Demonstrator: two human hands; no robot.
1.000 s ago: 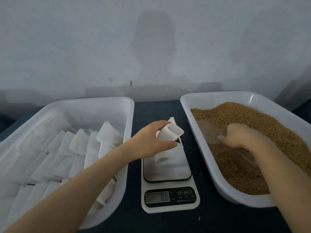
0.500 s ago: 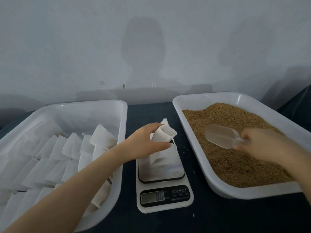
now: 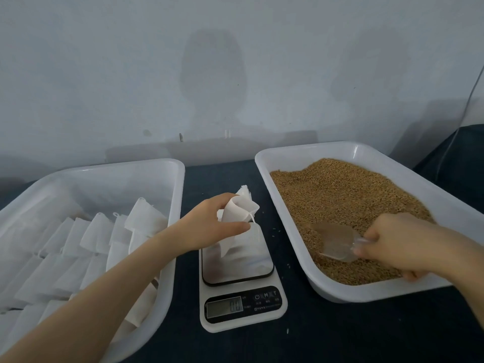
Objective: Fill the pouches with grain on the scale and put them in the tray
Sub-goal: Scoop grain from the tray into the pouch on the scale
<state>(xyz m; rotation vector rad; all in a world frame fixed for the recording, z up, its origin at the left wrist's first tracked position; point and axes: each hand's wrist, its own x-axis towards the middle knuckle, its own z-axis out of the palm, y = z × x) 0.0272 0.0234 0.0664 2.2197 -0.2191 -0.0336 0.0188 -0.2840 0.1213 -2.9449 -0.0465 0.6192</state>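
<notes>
Thin white pouch (image 3: 239,210): matt, papery or fine cloth, hard to tell which. Scale (image 3: 243,307): smooth white plastic body, glossy mirror-like top plate that looks like metal. Clear plastic scoop (image 3: 337,243), slightly cloudy. Pouch tray (image 3: 117,179) and grain tray (image 3: 309,153): smooth white plastic, faint sheen. Grain (image 3: 340,195) coarse, dull brown. Bench (image 3: 340,336) dark, matt, cloth-like.

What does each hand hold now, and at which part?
The left hand pinches the white pouch near its open top; the right hand grips the clear scoop by its handle.
</notes>
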